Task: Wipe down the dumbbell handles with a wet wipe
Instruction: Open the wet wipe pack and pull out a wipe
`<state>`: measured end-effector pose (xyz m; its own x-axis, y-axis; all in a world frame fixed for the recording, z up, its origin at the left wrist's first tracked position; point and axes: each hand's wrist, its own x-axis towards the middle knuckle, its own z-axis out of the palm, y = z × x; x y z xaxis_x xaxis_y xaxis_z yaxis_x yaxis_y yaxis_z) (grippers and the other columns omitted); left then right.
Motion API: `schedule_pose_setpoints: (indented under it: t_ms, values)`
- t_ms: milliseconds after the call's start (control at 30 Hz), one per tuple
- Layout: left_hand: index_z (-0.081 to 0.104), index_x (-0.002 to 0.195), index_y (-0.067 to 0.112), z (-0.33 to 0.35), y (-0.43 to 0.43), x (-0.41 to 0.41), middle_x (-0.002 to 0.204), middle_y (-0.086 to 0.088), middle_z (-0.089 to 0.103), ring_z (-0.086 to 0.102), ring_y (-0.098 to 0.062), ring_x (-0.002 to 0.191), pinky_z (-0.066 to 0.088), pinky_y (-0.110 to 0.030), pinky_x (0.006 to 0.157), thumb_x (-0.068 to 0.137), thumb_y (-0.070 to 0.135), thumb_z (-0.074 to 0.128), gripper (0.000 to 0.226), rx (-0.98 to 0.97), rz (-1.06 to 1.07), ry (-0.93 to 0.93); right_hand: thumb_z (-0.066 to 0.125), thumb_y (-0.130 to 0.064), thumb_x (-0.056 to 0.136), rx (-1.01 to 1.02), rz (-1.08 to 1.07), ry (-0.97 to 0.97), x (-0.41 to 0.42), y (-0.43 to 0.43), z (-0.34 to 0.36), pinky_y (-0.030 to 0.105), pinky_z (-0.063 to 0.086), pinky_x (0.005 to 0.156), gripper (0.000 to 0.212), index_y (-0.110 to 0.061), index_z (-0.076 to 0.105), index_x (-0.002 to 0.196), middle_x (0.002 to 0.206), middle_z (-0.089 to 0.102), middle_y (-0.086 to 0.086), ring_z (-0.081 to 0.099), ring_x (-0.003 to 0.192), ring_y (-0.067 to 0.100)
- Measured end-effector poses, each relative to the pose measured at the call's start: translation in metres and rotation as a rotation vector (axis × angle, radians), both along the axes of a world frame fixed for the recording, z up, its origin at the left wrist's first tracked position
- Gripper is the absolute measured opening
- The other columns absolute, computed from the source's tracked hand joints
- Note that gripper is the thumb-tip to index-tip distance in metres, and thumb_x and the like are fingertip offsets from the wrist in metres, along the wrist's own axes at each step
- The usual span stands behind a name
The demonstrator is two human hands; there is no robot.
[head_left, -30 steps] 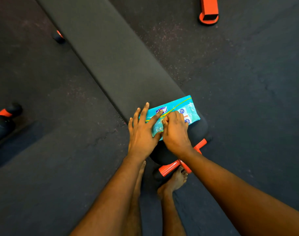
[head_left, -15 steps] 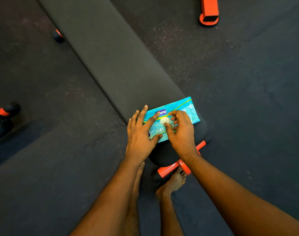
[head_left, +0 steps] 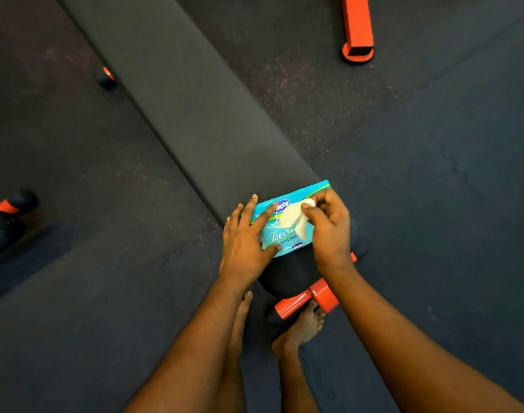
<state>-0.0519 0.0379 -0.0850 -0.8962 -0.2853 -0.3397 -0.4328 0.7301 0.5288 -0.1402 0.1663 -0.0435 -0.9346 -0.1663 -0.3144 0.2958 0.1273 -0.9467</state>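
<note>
Head view: dark speckled rubber floor (head_left: 433,204) all round, with a long black bench pad (head_left: 195,114) running diagonally from the top left down to the person's bare feet (head_left: 299,329). An orange frame foot (head_left: 357,31) stands on the floor at the top right, and an orange crossbar (head_left: 302,302) sticks out under the bench's near end. A black and orange piece of kit (head_left: 4,216) sits at the left edge; I cannot tell what it is.

A turquoise wipe pack (head_left: 269,236) lies on the near end of the pad. The left hand (head_left: 244,242) presses it down with flat, spread fingers. The right hand (head_left: 329,231) pinches a white wet wipe (head_left: 292,220) between thumb and fingertips.

0.5 s ago only a small white tuft showed at the opening; now a long fold is drawn out and the right hand has moved toward the pack's far corner.
</note>
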Motion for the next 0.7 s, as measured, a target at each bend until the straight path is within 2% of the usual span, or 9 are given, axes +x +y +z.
schedule_pose_setpoints:
  t_ms: [100,200,267,333,400,500,567,633,700]
  values:
    - [0.028,0.158,0.035,0.017,-0.004,-0.004,0.17,0.001,0.008,0.012,-0.03,0.154,0.014,-0.049,0.124,0.08,0.045,0.081,0.095,0.011,-0.027,-0.06,0.062,-0.018,0.083,-0.029,-0.057,-0.011,-0.011,0.0,0.029,0.042,0.047,0.067,0.021,-0.002,0.05,0.082,0.08,0.057,0.032,0.056,0.073,0.031]
    - [0.036,0.156,0.025,0.058,-0.013,-0.014,0.165,0.001,0.028,0.027,-0.023,0.149,0.022,-0.047,0.122,0.074,0.051,0.077,0.095,0.107,0.003,0.115,0.069,-0.022,0.087,-0.001,-0.036,0.006,-0.021,0.002,0.068,0.045,0.053,0.065,0.025,-0.001,0.054,0.086,0.081,0.064,0.028,0.061,0.071,0.027]
    - [0.044,0.151,0.022,0.093,-0.017,-0.022,0.156,0.005,0.044,0.04,-0.017,0.141,0.031,-0.037,0.118,0.075,0.044,0.076,0.085,0.24,0.005,0.258,0.069,-0.016,0.091,-0.008,0.011,0.01,-0.027,0.005,0.096,0.037,0.052,0.062,0.019,-0.002,0.056,0.086,0.075,0.067,0.019,0.062,0.067,0.023]
    - [0.051,0.144,0.024,0.14,-0.021,-0.03,0.143,0.009,0.057,0.053,-0.014,0.13,0.039,-0.032,0.111,0.08,0.034,0.08,0.072,0.345,-0.009,0.32,0.066,-0.013,0.092,-0.012,0.065,0.015,-0.029,0.007,0.132,0.026,0.05,0.056,0.015,-0.002,0.057,0.087,0.067,0.068,0.006,0.063,0.061,0.014]
    - [0.06,0.133,0.025,0.183,-0.028,-0.04,0.118,0.008,0.069,0.062,-0.014,0.113,0.046,-0.031,0.101,0.08,0.035,0.078,0.056,0.385,-0.027,0.341,0.063,-0.01,0.094,-0.011,0.119,0.019,-0.03,0.012,0.167,0.017,0.046,0.051,0.01,-0.005,0.058,0.087,0.059,0.066,-0.005,0.059,0.053,0.002]
    - [0.068,0.101,0.031,0.244,-0.039,-0.052,0.088,0.01,0.063,0.059,-0.014,0.089,0.046,-0.031,0.084,0.081,0.037,0.069,0.021,0.319,-0.128,0.362,0.06,-0.008,0.096,0.027,0.184,0.031,-0.031,0.021,0.214,0.02,0.047,0.055,0.006,-0.003,0.063,0.094,0.066,0.067,-0.002,0.059,0.056,0.003]
    - [0.063,0.087,0.032,0.281,-0.044,-0.058,0.086,0.007,0.059,0.055,-0.015,0.086,0.042,-0.032,0.08,0.082,0.034,0.064,0.005,0.257,-0.22,0.373,0.055,-0.007,0.098,0.035,0.224,0.033,-0.03,0.026,0.245,0.02,0.049,0.058,0.011,-0.002,0.065,0.097,0.075,0.068,0.004,0.061,0.062,0.004]
    - [0.059,0.083,0.028,0.315,-0.048,-0.064,0.093,0.002,0.065,0.059,-0.018,0.089,0.044,-0.034,0.082,0.083,0.028,0.061,0.002,0.27,-0.256,0.401,0.051,-0.01,0.1,0.066,0.254,0.032,-0.03,0.029,0.275,0.02,0.048,0.061,0.016,-0.005,0.066,0.096,0.081,0.067,0.007,0.06,0.068,0.009]
    - [0.058,0.08,0.021,0.35,-0.049,-0.067,0.089,0.002,0.069,0.062,-0.013,0.084,0.048,-0.035,0.079,0.084,0.024,0.059,0.005,0.341,-0.231,0.409,0.052,-0.018,0.101,0.098,0.279,0.024,-0.028,0.031,0.305,0.023,0.045,0.06,0.018,-0.008,0.065,0.095,0.082,0.066,0.007,0.058,0.071,0.014]
